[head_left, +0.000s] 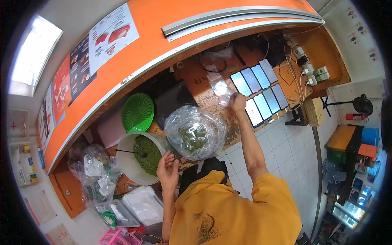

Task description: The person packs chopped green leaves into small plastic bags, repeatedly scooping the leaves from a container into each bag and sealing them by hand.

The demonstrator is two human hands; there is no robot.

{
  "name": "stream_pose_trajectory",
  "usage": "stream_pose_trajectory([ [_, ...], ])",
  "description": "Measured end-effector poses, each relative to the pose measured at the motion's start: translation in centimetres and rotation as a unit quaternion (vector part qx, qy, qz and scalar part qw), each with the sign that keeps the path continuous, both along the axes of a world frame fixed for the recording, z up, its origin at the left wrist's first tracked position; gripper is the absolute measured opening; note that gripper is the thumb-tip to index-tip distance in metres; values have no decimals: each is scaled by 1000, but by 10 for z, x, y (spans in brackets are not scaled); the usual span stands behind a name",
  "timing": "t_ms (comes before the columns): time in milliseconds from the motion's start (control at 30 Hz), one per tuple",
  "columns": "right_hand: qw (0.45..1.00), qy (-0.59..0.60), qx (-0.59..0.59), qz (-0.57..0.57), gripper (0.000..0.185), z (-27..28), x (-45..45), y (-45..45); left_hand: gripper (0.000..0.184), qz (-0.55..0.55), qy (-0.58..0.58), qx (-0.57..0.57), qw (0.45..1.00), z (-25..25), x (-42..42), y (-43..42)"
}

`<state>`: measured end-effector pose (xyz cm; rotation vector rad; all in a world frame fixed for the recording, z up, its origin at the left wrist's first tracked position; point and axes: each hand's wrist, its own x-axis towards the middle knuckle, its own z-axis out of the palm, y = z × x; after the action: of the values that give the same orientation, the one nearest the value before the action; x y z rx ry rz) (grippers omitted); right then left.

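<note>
My right hand (237, 102) reaches over the worn wooden table, its fingers closed at the edge of the small clear plastic bags (221, 89). Just beyond it lie two rows of phones with lit screens (261, 94). My left hand (168, 171) holds nothing; its fingers are loosely bent and apart, beside the rim of a white bucket (127, 143). Inside the bucket is a finely shredded green material (148, 157) with a dark-handled spoon (141, 154) in it. Between my hands sits a large clear plastic bag (196, 131) with more of the green stuff inside.
A green ribbed plastic basket (138, 112) leans behind the bucket. Bundled plastic bags (96, 171) and a pack of white bags (143, 205) lie at left. Chargers and cables (304, 65) crowd the right corner. An orange panel (163, 36) overhangs the table.
</note>
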<state>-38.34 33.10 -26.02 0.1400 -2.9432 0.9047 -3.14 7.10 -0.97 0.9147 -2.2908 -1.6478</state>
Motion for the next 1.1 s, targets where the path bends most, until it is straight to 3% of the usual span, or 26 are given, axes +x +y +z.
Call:
stream_pose_trajectory([
  [33, 1000, 22, -2, -21, 11, 17, 5, -3, 38, 9, 4, 22, 1000, 5, -2, 2],
  [133, 985, 44, -167, -22, 11, 99, 42, -28, 27, -14, 34, 116, 993, -2, -15, 4],
  [200, 974, 31, -219, 45, 13, 168, 79, -53, 23, -33, 45, 158, 986, -1, -38, 5],
  [267, 964, -54, -252, 63, 12, 220, 118, -75, 22, -30, 71, 190, 979, 5, -63, 10],
  [367, 953, -35, -263, 148, 10, 273, 163, -101, 21, -24, 94, 218, 971, 19, -84, 5],
  [733, 918, -24, -290, 270, 16, 326, 238, -157, 14, -1, 127, 178, 976, 28, -19, -46],
  [833, 879, -90, -339, 323, 21, 313, 254, -168, 13, 6, 184, 220, 958, 36, -4, -51],
  [933, 877, -57, -326, 349, 27, 315, 263, -176, 15, 22, 210, 232, 950, 28, 12, -57],
  [1100, 880, 2, -287, 377, 24, 327, 284, -195, 18, 29, 203, 109, 973, 36, 29, -63],
])
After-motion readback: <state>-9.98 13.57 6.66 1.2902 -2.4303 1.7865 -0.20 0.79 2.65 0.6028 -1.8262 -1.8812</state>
